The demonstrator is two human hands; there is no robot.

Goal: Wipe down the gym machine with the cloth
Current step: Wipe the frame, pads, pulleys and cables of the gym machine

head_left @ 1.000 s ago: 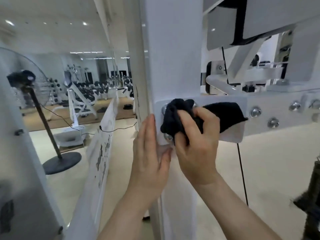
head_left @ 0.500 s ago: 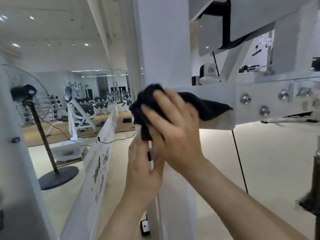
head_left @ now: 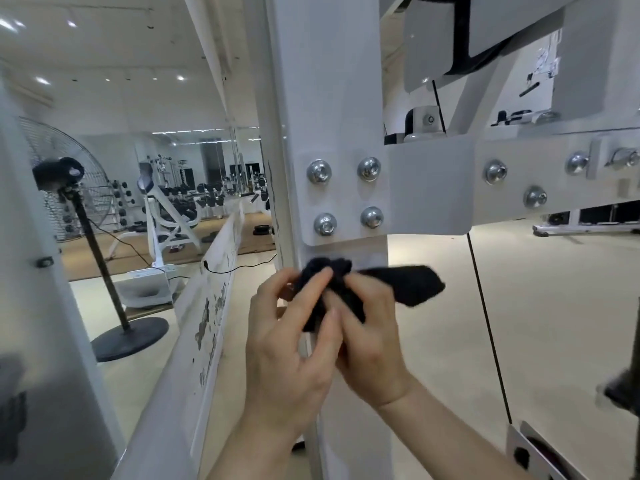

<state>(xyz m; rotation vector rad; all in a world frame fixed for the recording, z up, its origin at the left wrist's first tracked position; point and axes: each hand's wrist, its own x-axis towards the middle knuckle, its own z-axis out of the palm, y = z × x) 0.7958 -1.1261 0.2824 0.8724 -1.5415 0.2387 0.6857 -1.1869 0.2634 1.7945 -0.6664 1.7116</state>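
The gym machine's white upright post fills the middle of the view. A bolted white bracket plate with several silver bolts joins it to a crossbeam on the right. Just below the plate, a black cloth is bunched in front of the post, one end sticking out to the right. My left hand and my right hand both pinch the cloth from below, close together. The hands are motion-blurred.
A thin black cable hangs right of the post. A standing fan on a round base stands at the left. A low white panel runs along the floor. A dark object sits at the right edge.
The cloth has come down off the bracket plate to just below it, uncovering the bolts. My left hand has left the post's edge and now pinches the cloth too.
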